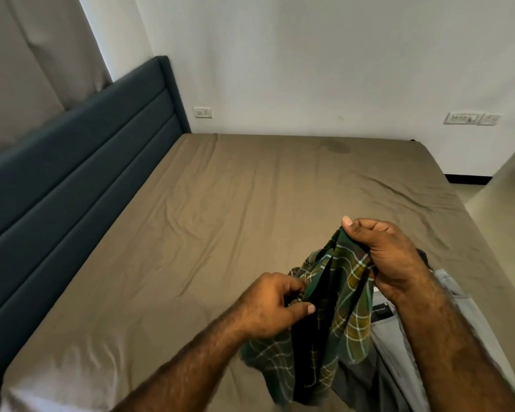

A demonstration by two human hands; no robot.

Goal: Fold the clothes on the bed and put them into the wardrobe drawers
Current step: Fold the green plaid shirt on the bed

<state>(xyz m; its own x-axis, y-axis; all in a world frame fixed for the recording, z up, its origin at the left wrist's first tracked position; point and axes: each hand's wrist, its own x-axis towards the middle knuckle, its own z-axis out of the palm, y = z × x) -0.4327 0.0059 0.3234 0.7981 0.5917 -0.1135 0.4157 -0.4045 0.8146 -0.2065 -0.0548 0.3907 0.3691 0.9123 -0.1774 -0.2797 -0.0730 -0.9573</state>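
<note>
Head view shows both hands raised over the bed, the right hand gripping the top of a soft green plaid garment, the left hand pinching its edge lower down. Under the right forearm, smooth grey trousers lie on the wrinkled brown sheet.

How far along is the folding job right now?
Early stage. Nothing folded shows on the bed, and no wardrobe is in view. In hand: the green plaid garment, lifted and unfolded, gripped by the right hand and left hand. Left: the grey clothes lying rumpled beneath, plus stowing.
</note>
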